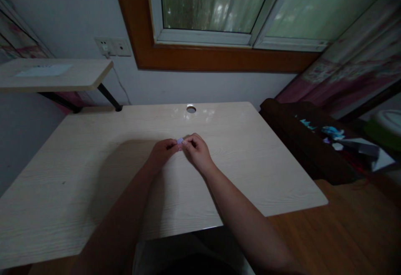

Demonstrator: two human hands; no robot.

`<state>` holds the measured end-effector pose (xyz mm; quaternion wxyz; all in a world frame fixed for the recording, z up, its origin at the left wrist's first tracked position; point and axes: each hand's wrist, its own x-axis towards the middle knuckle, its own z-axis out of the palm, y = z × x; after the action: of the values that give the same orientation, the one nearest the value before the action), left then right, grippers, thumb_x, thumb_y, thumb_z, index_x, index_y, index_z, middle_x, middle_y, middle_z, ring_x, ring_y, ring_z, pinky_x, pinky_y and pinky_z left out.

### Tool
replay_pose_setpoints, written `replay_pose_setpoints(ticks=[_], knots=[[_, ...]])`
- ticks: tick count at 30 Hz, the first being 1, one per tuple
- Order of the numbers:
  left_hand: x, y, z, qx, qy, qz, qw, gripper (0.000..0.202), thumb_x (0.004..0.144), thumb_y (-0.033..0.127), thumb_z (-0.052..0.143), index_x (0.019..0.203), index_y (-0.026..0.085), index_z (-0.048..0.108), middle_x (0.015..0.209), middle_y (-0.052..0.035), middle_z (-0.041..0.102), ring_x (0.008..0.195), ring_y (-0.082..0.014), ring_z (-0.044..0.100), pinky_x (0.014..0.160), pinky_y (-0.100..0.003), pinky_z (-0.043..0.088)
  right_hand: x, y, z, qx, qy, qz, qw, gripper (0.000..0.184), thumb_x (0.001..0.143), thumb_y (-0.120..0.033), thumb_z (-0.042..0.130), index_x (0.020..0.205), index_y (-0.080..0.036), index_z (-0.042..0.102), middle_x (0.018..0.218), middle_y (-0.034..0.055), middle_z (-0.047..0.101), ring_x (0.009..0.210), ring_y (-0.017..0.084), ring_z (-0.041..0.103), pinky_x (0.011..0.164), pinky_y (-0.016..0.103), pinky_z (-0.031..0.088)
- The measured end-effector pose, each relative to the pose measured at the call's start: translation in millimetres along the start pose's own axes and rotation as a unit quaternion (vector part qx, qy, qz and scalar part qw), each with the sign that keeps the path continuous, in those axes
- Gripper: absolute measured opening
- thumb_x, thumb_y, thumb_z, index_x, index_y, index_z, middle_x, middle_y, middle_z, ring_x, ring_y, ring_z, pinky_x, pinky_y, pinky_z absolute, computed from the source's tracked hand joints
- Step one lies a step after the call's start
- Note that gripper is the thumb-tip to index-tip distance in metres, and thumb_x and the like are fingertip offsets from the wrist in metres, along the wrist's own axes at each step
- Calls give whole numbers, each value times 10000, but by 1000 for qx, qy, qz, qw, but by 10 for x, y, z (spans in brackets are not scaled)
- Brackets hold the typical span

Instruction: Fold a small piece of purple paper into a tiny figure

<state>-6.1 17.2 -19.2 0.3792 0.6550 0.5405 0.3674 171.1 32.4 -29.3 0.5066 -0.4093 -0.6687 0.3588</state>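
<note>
Left hand [161, 152] and right hand [199, 151] meet on the near side of the hole [191, 109] in the desk [250, 162], each pinching a small lilac-and-pink piece [179, 141] between thumb and fingers. The piece bridges the two sets of fingertips, toward the viewer from the hole and slightly to its left; whether it is one folded scrap or two parts is too small to tell. The moment reads as fine two-handed finger work, neither hand free, and so slight a piece appears to call for light, steady pressure from both thumbs.

Pale and wood-grained, the desk spreads to both sides of the hole, with a shadow [112, 174] to the hole's near left and a dark speck [63, 182] farther out that way. Brown floor [319, 225] shows to the hole's near right. Well right of the hole, a dark cabinet [288, 141] carries blue scraps [333, 132]; a green item [380, 131] past them is too blurred to name. Left of the hole, a raised shelf [46, 87] on black legs [108, 95] bears a pale sheet [44, 70]. Behind the hole stand a wall [203, 85] and a brown-framed window [216, 3], with sockets [112, 47] to its left and a patterned curtain [354, 57] to its right.
</note>
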Motion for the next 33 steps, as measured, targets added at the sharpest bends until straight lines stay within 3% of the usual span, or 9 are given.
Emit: replay_pose_setpoints(ticks=[10, 33], knots=[[-6, 20, 2, -17, -7, 2, 1000, 305, 831, 474, 630, 786, 191, 733, 737, -5, 704, 683, -153, 582, 661, -258, 418, 5, -2, -12, -13, 30, 8, 999, 140, 891, -304, 637, 783, -218, 657, 790, 1, 569, 767, 166, 548, 715, 296, 415], [-32, 31, 17, -61, 16, -25, 998, 245, 765, 416, 699, 720, 176, 687, 655, 4, 660, 610, -130, 542, 586, -240, 385, 9, -27, -24, 24, 21, 20, 999, 145, 880, -339, 656, 803, -226, 705, 801, 8, 599, 756, 163, 555, 711, 294, 430]])
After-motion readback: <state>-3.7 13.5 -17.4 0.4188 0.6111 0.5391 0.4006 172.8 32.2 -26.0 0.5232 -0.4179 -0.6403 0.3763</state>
